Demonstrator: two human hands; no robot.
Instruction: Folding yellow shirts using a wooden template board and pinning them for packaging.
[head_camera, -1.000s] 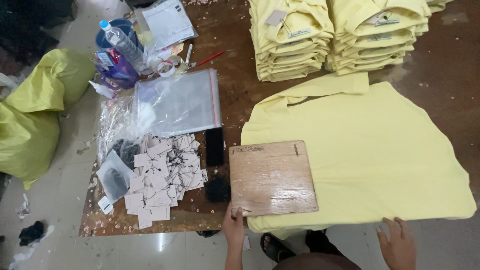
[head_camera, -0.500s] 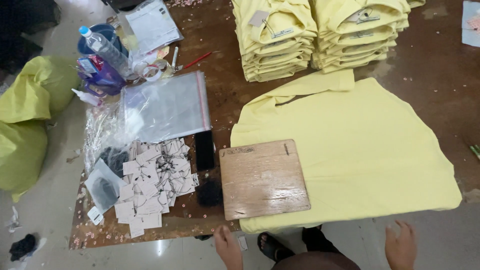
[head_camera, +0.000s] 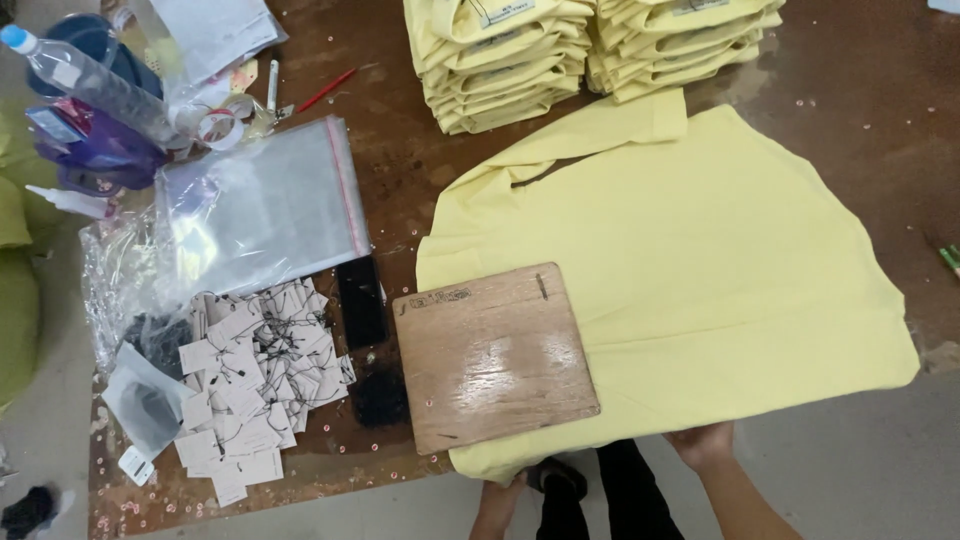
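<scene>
left hand (head_camera: 497, 497) low, fingers curled under | right hand (head_camera: 703, 443) extended forward, fingers gripping

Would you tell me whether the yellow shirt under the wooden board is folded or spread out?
Spread out: the yellow shirt lies flat across the table, the wooden board on its left part.

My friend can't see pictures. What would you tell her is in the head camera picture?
A person's left hand and right hand grip the near edge of a yellow shirt spread flat on a brown table, with a wooden board lying on it. Stacks of folded yellow shirts sit behind, and paper tags and clear plastic bags lie to the left.
</scene>
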